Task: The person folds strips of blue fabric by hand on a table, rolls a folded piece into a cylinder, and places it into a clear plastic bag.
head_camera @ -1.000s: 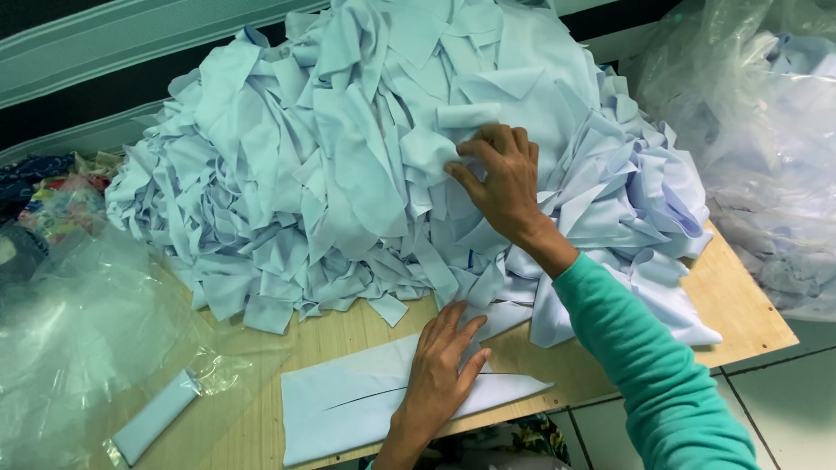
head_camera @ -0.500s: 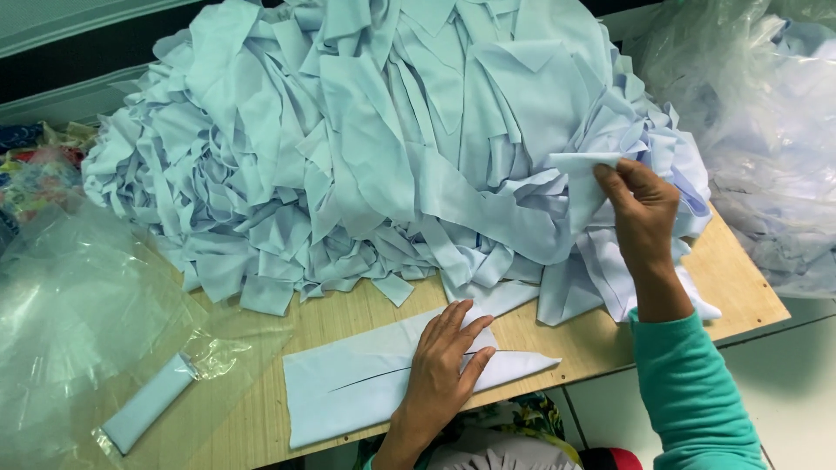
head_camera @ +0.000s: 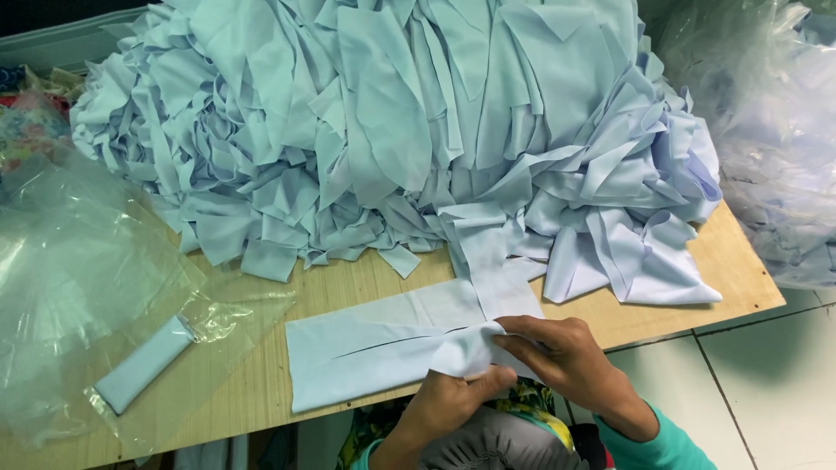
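Observation:
A big heap of light blue cut fabric pieces [head_camera: 418, 122] covers the back of a wooden table [head_camera: 740, 270]. Near the front edge lies a flat stack of light blue pieces [head_camera: 366, 352] with a slit-like seam across it. My left hand [head_camera: 453, 400] and my right hand [head_camera: 566, 352] meet at the stack's right end. Both pinch one light blue fabric piece [head_camera: 470, 348] there, its edge folded up between the fingers. A long strip [head_camera: 488, 261] runs from the heap down to my hands.
Clear plastic sheeting [head_camera: 78, 287] lies at the left with a small folded blue piece [head_camera: 144, 361] inside it. A large clear plastic bag of fabric [head_camera: 775, 148] stands at the right. White floor tiles [head_camera: 766, 383] show beyond the table's right corner.
My right hand has come down from the heap's right side to the flat stack, bringing a fabric piece. My left hand has slid from flat on the stack to its right end, gripping the piece.

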